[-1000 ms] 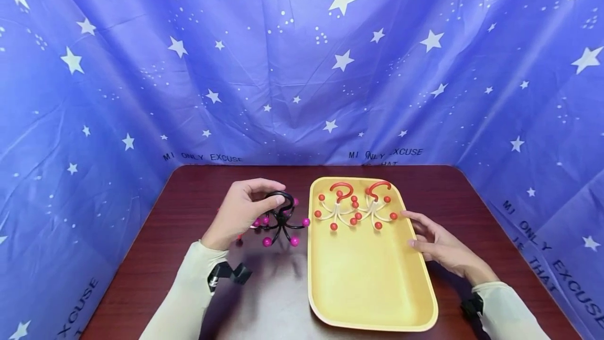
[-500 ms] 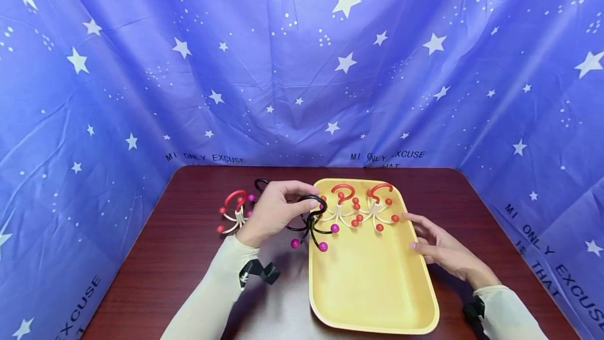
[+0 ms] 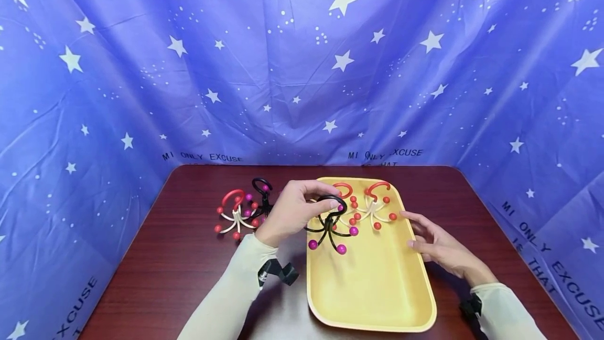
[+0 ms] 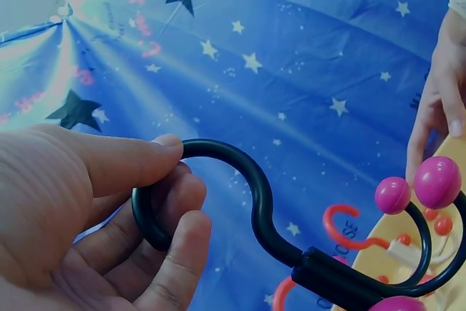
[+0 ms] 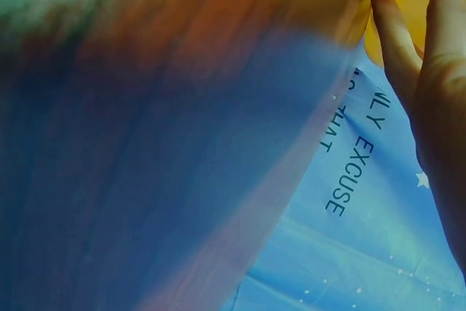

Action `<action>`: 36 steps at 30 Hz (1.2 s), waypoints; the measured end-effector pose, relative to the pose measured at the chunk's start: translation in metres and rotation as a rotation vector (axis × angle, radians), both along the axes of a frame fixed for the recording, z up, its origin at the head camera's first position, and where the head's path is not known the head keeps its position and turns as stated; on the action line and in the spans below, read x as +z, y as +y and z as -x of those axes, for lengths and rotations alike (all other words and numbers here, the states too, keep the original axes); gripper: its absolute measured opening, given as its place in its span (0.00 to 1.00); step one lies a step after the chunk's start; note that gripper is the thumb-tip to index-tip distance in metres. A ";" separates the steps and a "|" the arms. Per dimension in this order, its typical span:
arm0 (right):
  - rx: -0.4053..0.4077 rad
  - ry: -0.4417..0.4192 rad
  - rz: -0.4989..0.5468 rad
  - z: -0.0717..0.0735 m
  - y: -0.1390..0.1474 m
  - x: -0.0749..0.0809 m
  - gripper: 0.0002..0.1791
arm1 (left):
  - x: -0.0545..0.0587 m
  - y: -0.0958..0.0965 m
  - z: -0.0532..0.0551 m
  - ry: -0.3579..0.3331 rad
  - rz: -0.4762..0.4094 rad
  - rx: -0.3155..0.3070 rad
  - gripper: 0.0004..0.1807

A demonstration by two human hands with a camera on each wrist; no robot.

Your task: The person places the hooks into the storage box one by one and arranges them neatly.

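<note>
My left hand (image 3: 290,211) pinches the curled hook handle of a black claw massager (image 3: 329,223) with magenta ball tips. It hangs over the left part of a yellow tray (image 3: 368,282). In the left wrist view, thumb and fingers grip the hook's curl (image 4: 262,209). Two cream massagers with red hooks and red balls stand inside the tray at its far end; the right one (image 3: 374,208) shows fully, while the left one (image 3: 345,190) is partly hidden. My right hand (image 3: 441,248) touches the tray's right rim, its fingers fairly straight.
Left of the tray on the dark red table (image 3: 155,277), another cream massager (image 3: 237,218) stands beside a second black one (image 3: 261,195), partly hidden by my left hand. A blue star-patterned cloth (image 3: 283,67) surrounds the table's back and sides.
My left hand has carried the black massager rightwards, from beside the tray to over its left part. The massagers on the table have come into fuller view. My right hand stays at the rim.
</note>
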State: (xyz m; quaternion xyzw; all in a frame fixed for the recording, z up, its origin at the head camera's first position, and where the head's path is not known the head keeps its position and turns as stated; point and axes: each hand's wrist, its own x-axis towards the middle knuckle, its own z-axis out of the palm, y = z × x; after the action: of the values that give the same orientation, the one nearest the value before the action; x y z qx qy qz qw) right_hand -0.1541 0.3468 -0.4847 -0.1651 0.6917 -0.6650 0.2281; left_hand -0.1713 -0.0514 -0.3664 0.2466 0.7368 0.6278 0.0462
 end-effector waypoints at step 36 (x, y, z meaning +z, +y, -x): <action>-0.007 0.017 -0.019 0.000 0.000 -0.002 0.38 | -0.026 0.092 0.003 -0.089 -0.030 -0.090 0.11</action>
State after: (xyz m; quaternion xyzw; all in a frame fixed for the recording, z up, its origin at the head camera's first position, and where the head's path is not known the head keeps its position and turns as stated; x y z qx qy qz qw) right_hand -0.1538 0.3464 -0.4863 -0.1660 0.7006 -0.6577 0.2215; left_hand -0.1740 0.0408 -0.3928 0.2518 0.7126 0.6466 0.1035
